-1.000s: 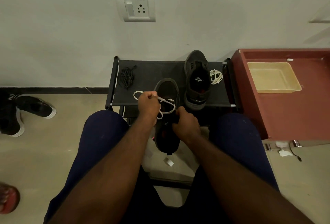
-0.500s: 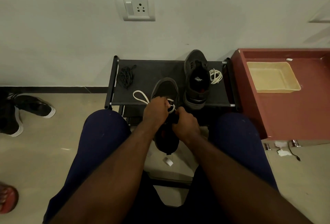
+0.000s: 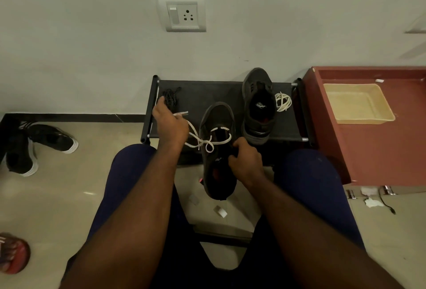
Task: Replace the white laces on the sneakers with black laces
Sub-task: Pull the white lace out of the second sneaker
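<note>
Near sneaker (image 3: 216,117): dark, toe lying over the near edge of the shoe rack (image 3: 207,94). The heel hangs off toward the person, between the knees.

White lace (image 3: 204,142): one bar across the eyelets at the toe end. It then crosses in a loose loop over the tongue and runs off to the left.

Right hand (image 3: 245,162): grips the sneaker's right side near the collar, fingers curled round the upper.

Left hand (image 3: 170,125): over the rack's near left corner, fingers closed round the white lace. Both lace tips stick out past the fingers.

Black laces (image 3: 171,98): bundled at the rack's far left corner, just beyond the left thumb. Contact cannot be told.

Second sneaker (image 3: 259,106): on the rack's right half, toe toward the wall. A loose white lace coil (image 3: 283,102) lies just beside it, by the right edge.

Around the rack:
- a red cabinet (image 3: 373,155) to the right, carrying a beige tray (image 3: 359,119)
- a wall socket (image 3: 185,15) above
- a pair of black shoes (image 3: 34,143) on the floor at left
</note>
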{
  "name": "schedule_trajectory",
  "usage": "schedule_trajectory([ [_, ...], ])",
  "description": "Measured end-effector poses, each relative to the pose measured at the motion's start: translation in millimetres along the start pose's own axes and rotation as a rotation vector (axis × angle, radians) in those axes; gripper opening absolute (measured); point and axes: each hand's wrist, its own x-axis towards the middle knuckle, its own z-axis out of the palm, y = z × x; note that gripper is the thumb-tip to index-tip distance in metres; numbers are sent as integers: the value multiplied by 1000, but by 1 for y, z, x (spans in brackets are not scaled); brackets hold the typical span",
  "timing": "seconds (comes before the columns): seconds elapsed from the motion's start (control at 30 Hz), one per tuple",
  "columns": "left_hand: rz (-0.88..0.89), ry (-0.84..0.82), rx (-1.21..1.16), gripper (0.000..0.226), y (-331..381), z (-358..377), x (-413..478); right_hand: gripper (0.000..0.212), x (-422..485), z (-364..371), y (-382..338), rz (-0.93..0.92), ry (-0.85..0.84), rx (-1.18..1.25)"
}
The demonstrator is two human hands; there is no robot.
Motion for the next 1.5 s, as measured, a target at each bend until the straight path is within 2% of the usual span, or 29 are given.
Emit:
schedule_trajectory([
  [0.07, 76, -85, 138, 52, -3, 6, -9, 14, 3, -3, -1, 10, 49, 54],
  [0.17, 62, -232, 246, 40, -9, 17, -21, 12, 6, -3, -3, 0, 103, 140],
  [0.27, 65, -357, 346, 51, -10, 24, -34, 12, 6, 3, -5, -11, 131, 230],
  [0.37, 84, -463, 522, 51, -16, 27, -43, 17, 10, 7, -5, -21, 99, 267],
  [0.5, 79, -467, 682, 38, -23, 33, -43, 24, 15, 10, -3, -52, 64, 196],
  [0.6, 65, -472, 757, 31, -26, 38, -43, 27, 17, 6, -7, -78, 106, 186],
  [0.73, 69, -461, 743, 35, -36, 42, -46, 25, 31, -9, -15, -92, 204, 280],
  [0.9, 103, -456, 777, 49, -44, 43, -56, 15, 41, -13, -15, -120, 213, 255],
  [1.0, 107, -487, 837, 60, -46, 43, -61, 16, 41, -12, -22, -252, 226, 145],
  [1.13, 123, -504, 885, 63, -48, 41, -65, 28, 51, -13, -37, -464, 104, -213],
  [1.27, 128, -513, 877, 61, -49, 42, -61, 25, 54, -12, -52, -600, 44, -594],
  [1.37, 114, -530, 856, 67, -49, 43, -61, 24, 53, -7, -61, -645, 30, -697],
  [1.5, 123, -513, 816, 62, -52, 44, -62, 23, 54, -6, -61, -622, 4, -680],
])
